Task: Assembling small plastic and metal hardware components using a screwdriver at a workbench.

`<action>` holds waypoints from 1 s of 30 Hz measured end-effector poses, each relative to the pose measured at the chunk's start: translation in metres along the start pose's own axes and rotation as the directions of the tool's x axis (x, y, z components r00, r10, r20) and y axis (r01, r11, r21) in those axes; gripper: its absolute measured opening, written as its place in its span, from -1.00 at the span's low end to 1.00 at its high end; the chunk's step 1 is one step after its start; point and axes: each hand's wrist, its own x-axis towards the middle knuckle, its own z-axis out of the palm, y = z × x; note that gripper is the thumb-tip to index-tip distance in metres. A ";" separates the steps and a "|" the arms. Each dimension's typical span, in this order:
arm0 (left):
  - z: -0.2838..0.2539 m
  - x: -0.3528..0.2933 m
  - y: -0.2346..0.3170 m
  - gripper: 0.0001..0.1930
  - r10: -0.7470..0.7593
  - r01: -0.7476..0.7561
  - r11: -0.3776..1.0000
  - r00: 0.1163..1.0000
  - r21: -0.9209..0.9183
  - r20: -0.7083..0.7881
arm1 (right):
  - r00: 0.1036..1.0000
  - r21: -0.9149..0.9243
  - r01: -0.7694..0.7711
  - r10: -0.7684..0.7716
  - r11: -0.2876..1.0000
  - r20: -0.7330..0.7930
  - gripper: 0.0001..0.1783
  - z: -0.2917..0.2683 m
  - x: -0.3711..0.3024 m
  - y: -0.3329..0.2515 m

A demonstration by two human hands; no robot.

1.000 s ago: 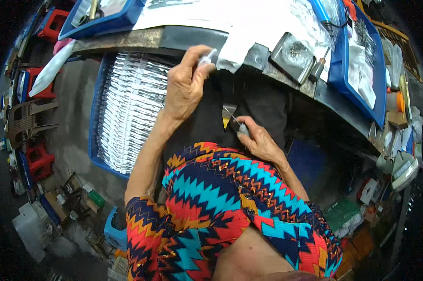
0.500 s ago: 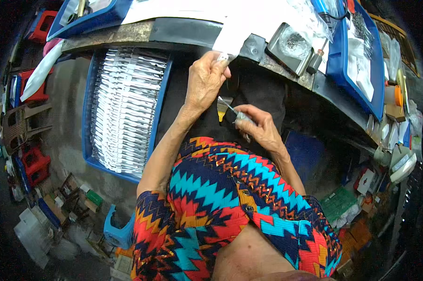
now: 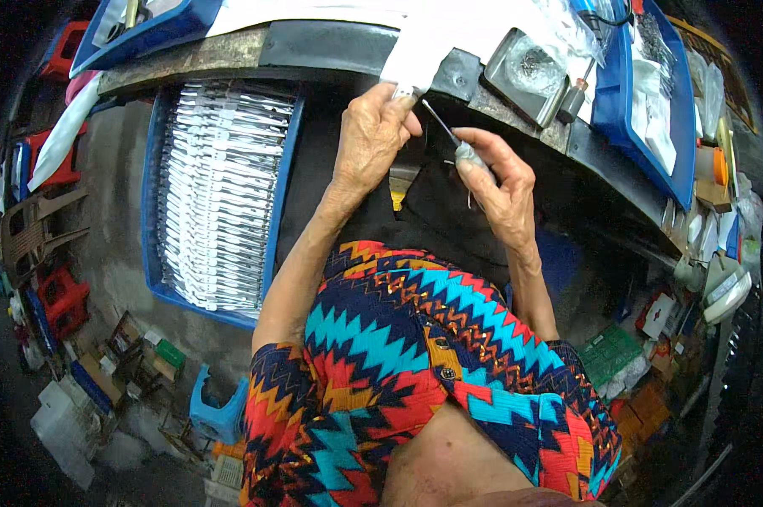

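Note:
At the bench edge, my left hand (image 3: 370, 135) is closed, pinching a small white piece (image 3: 405, 90) between thumb and fingers. Most of that piece is hidden by the fingers and blends with the white sheet (image 3: 415, 55) behind it. To the right, my right hand (image 3: 498, 177) grips a thin screwdriver (image 3: 441, 124) by its greyish handle. Its shaft slants up and left, and the tip is just right of the white piece, apart from it. Below my hands, something with a yellow part (image 3: 397, 201) lies against dark cloth.
A blue crate (image 3: 147, 228) full of stacked white and metal strips stands left, below the bench. On the bench (image 3: 331, 46) are a metal tray (image 3: 504, 68) with a bag of small screws, another screwdriver (image 3: 574, 100) and a blue bin (image 3: 608, 110). Another blue bin (image 3: 158, 35) sits far left.
My right hand has moved up and to the right with the screwdriver, bringing its tip up beside the white piece. My left hand keeps its pinch, nearly in place. The view has shifted slightly.

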 end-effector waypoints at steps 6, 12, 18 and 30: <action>-0.001 -0.002 -0.003 -0.79 0.049 -0.049 0.999 0.999 0.016 0.000 | 0.999 -0.080 0.026 -0.024 0.996 0.036 -0.68 0.001 0.010 -0.006; 0.001 -0.001 -0.006 -0.80 0.088 -0.088 0.996 0.996 0.034 -0.013 | 0.998 -0.118 0.037 -0.030 0.992 0.058 -0.69 -0.003 0.014 -0.006; 0.002 -0.002 -0.002 -0.79 0.126 -0.121 0.989 0.990 0.081 -0.062 | 0.997 -0.143 0.046 -0.038 0.989 0.061 -0.69 -0.003 0.016 -0.007; 0.010 -0.003 -0.004 -0.85 0.270 -0.219 0.927 0.953 0.306 -0.136 | 0.887 -0.541 0.446 -0.432 0.713 0.163 -0.65 0.002 0.019 -0.015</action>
